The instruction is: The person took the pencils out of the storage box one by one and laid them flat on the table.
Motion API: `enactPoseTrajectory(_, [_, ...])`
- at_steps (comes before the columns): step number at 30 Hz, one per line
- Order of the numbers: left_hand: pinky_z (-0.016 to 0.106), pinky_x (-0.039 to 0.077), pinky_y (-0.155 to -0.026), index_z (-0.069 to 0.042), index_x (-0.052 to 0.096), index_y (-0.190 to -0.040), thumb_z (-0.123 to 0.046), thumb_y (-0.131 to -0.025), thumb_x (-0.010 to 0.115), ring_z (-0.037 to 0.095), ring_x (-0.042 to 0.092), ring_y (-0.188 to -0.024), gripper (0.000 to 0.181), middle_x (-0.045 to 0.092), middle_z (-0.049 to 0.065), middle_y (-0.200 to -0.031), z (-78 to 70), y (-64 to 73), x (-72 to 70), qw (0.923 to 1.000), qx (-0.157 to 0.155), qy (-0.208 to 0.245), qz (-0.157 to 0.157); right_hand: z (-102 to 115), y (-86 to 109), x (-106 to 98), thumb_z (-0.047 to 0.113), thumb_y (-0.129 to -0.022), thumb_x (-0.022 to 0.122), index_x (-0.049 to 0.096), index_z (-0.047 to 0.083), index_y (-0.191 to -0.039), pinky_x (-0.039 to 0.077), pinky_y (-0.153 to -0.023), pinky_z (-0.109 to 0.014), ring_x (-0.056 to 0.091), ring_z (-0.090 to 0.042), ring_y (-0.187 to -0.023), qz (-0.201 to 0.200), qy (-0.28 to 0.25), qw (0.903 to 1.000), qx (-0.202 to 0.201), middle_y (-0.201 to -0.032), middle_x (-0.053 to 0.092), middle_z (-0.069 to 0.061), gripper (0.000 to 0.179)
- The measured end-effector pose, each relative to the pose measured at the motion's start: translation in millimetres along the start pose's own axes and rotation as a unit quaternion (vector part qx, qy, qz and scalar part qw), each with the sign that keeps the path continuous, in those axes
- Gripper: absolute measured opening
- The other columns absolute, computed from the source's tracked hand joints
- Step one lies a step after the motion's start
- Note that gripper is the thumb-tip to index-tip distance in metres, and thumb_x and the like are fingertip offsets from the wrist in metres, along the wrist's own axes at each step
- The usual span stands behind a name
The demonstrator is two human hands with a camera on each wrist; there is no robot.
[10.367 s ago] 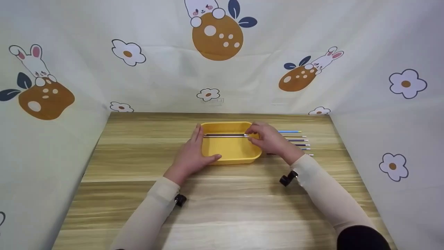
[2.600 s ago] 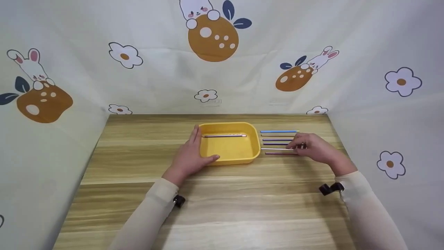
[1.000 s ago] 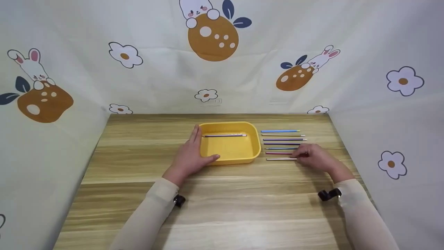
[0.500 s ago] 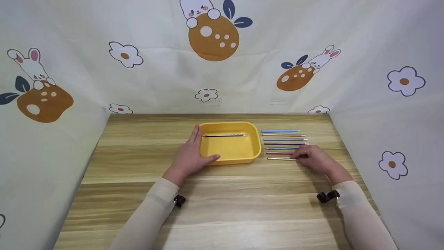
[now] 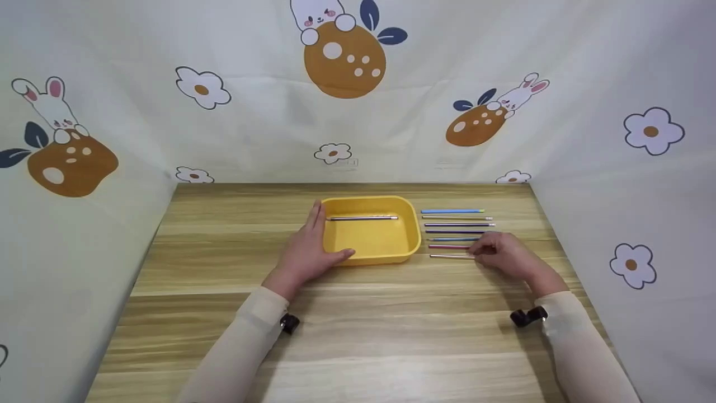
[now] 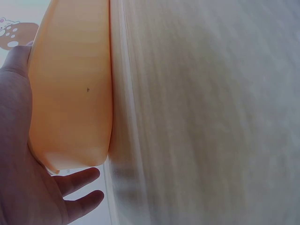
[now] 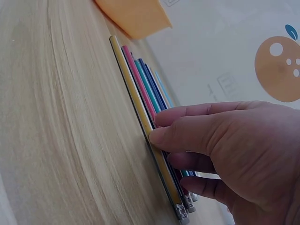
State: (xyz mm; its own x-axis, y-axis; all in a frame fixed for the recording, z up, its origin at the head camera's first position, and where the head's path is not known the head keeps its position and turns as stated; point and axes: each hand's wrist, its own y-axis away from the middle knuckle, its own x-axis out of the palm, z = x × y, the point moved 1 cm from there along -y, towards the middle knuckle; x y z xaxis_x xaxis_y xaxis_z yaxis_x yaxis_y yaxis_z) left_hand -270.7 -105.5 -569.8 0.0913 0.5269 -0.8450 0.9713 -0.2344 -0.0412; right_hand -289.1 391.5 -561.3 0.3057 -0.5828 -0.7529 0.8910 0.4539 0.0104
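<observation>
My left hand (image 5: 305, 254) rests against the left end of a yellow tray (image 5: 416, 232), fingers straight along its side and thumb over the front rim. One dark striped pencil (image 5: 363, 218) lies in the tray along its back wall. To the tray's right, my right hand (image 5: 506, 254) pinches a yellow pencil (image 7: 133, 96) between thumb and index finger near its eraser half. That pencil lies nearest me in a row of parallel pencils. Beside it are a pink pencil (image 5: 447, 247) and a teal pencil (image 5: 453, 239), their right ends hidden by the hand.
Farther back in the row lie dark blue pencils (image 5: 456, 225), a tan pencil (image 5: 456, 218) and a light blue pencil (image 5: 450, 211). All rest on a wood-grain table (image 5: 347, 324). Printed cloth walls (image 5: 414, 129) enclose its back and sides.
2.6 seconds ago the right hand held the pale yellow pencil over the row; now it lies at the row's front. Earlier still, that hand was inside the tray. The left hand stays put.
</observation>
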Motion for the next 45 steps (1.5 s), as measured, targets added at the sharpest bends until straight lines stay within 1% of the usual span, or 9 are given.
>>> enactPoseTrajectory(5, [0.064,0.050,-0.114,-0.008,0.005,-0.178,-0.081,-0.089,0.073,0.053,0.058,-0.140,0.134,-0.004,0.005,-0.187,-0.1,-0.2,0.1,1.0000,0.000,0.002,0.001,7.4,-4.1,1.1,-0.003,-0.094,0.084,0.085,0.006,-0.111,0.055,-0.078,-0.024,0.068,-0.015,-0.091,-0.014,-0.008,0.9999,0.002,-0.101,0.078,-0.006,0.019])
enactPoseTrajectory(11, [0.064,0.048,-0.117,-0.007,0.005,-0.178,-0.089,-0.088,0.066,0.053,0.057,-0.141,0.136,0.000,0.010,-0.187,0.1,-0.1,-0.6,1.0000,0.003,-0.001,0.004,26.5,-19.2,5.8,0.004,-0.098,0.084,0.083,0.006,-0.111,0.053,-0.078,-0.025,0.066,-0.019,-0.092,-0.045,-0.028,0.9986,-0.002,-0.104,0.075,-0.004,0.013])
enactPoseTrajectory(18, [0.065,0.049,-0.115,-0.006,0.007,-0.178,-0.079,-0.089,0.074,0.052,0.058,-0.140,0.133,0.002,0.010,-0.187,-1.0,0.4,-1.8,1.0000,-0.002,0.007,-0.002,65.0,-56.2,13.9,0.005,-0.099,0.083,0.081,0.002,-0.111,0.052,-0.079,-0.029,0.065,-0.024,-0.095,-0.069,-0.033,0.9953,-0.059,-0.104,0.072,-0.009,0.013])
enactPoseTrajectory(22, [0.068,0.045,-0.118,-0.007,0.007,-0.178,-0.079,-0.090,0.074,0.052,0.058,-0.140,0.133,0.003,0.011,-0.187,-1.9,0.7,-2.2,0.9999,-0.005,0.011,-0.001,89.1,-79.9,25.1,0.004,-0.100,0.082,0.080,0.001,-0.114,0.057,-0.087,-0.044,0.066,-0.030,-0.101,-0.071,-0.014,0.9926,-0.097,-0.109,0.072,-0.012,0.015])
enactPoseTrajectory(26, [0.068,0.045,-0.118,-0.006,0.007,-0.178,-0.080,-0.089,0.074,0.052,0.058,-0.141,0.133,0.001,0.011,-0.187,-2.1,1.1,-2.2,0.9999,-0.006,0.011,0.001,113.0,-100.3,38.7,0.005,-0.100,0.081,0.079,0.002,-0.117,0.057,-0.099,-0.056,0.066,-0.038,-0.111,-0.063,0.009,0.9893,-0.132,-0.116,0.072,-0.015,0.017])
enactPoseTrajectory(29, [0.066,0.048,-0.116,-0.006,0.007,-0.178,-0.079,-0.089,0.075,0.051,0.057,-0.142,0.133,0.001,0.010,-0.187,-2.3,0.6,-1.8,0.9999,-0.005,0.012,0.001,127.8,-113.1,49.5,0.008,-0.102,0.080,0.078,0.003,-0.122,0.056,-0.102,-0.055,0.066,-0.043,-0.115,-0.049,0.024,0.9894,-0.135,-0.121,0.071,-0.018,0.021])
enactPoseTrajectory(32, [0.064,0.048,-0.116,-0.007,0.007,-0.178,-0.079,-0.089,0.075,0.051,0.054,-0.146,0.134,0.000,0.009,-0.187,-2.0,0.0,-1.3,0.9999,-0.007,0.014,0.001,140.0,-124.9,60.4,0.010,-0.103,0.079,0.077,0.003,-0.127,0.055,-0.103,-0.054,0.064,-0.046,-0.118,-0.026,0.023,0.9920,-0.121,-0.125,0.070,-0.019,0.025])
enactPoseTrajectory(39, [0.063,0.047,-0.118,-0.007,0.007,-0.178,-0.082,-0.089,0.073,0.050,0.051,-0.148,0.134,0.002,0.010,-0.187,-0.3,-0.9,0.4,0.9999,-0.007,0.012,0.001,156.9,-146.1,82.9,0.014,-0.104,0.078,0.074,0.000,-0.135,0.055,-0.103,-0.051,0.064,-0.041,-0.120,0.019,0.051,0.9953,-0.080,-0.129,0.066,-0.019,0.034])
enactPoseTrajectory(45, [0.063,0.047,-0.119,-0.007,0.007,-0.178,-0.085,-0.088,0.071,0.050,0.051,-0.149,0.135,0.003,0.011,-0.187,0.6,-1.1,1.0,1.0000,-0.005,0.007,-0.002,162.9,-159.1,97.6,0.016,-0.101,0.080,0.075,-0.002,-0.130,0.055,-0.103,-0.050,0.067,-0.035,-0.113,0.013,0.099,0.9901,-0.099,-0.123,0.070,-0.017,0.034])
